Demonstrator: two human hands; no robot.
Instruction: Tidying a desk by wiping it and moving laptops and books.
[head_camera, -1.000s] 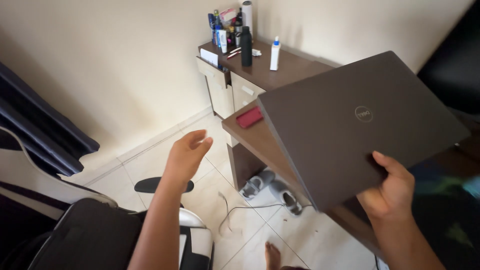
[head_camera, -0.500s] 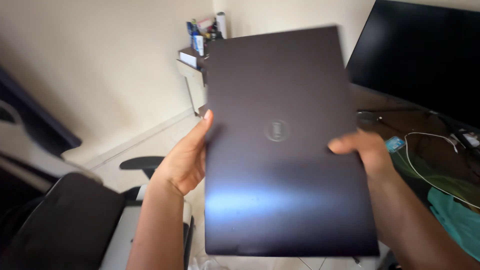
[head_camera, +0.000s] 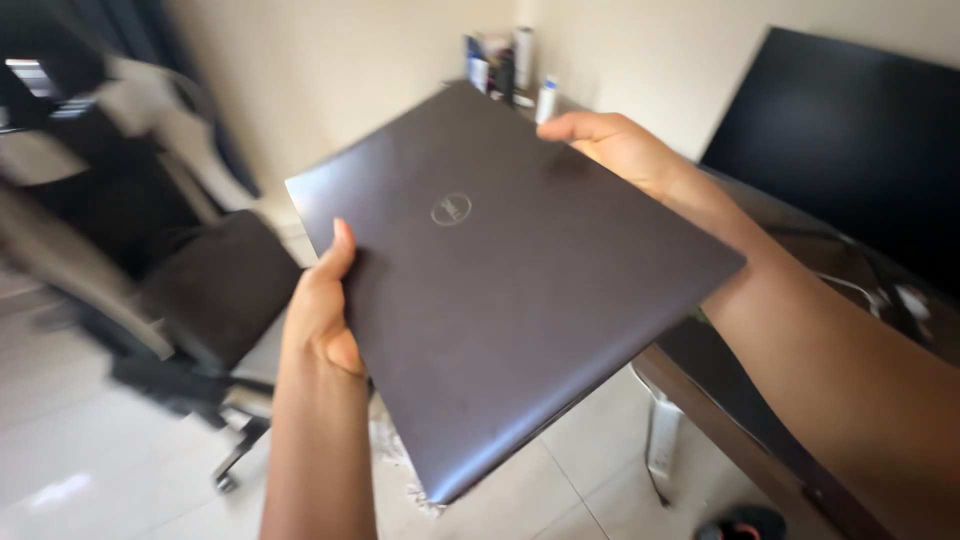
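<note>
A closed dark grey laptop with a round logo on its lid fills the middle of the head view, held flat and slightly tilted in the air. My left hand grips its near-left edge, thumb on top of the lid. At the far edge my right hand holds the laptop, fingers curled over the rim. My right forearm runs along the laptop's right side.
A black and white office chair stands on the pale tiled floor at the left. A dark wooden desk with a large black monitor lies to the right. Bottles stand on a cabinet at the back wall.
The laptop has swung from upright to nearly flat and turned. My right hand moved from the side edge to the far edge. The view has shifted towards the chair.
</note>
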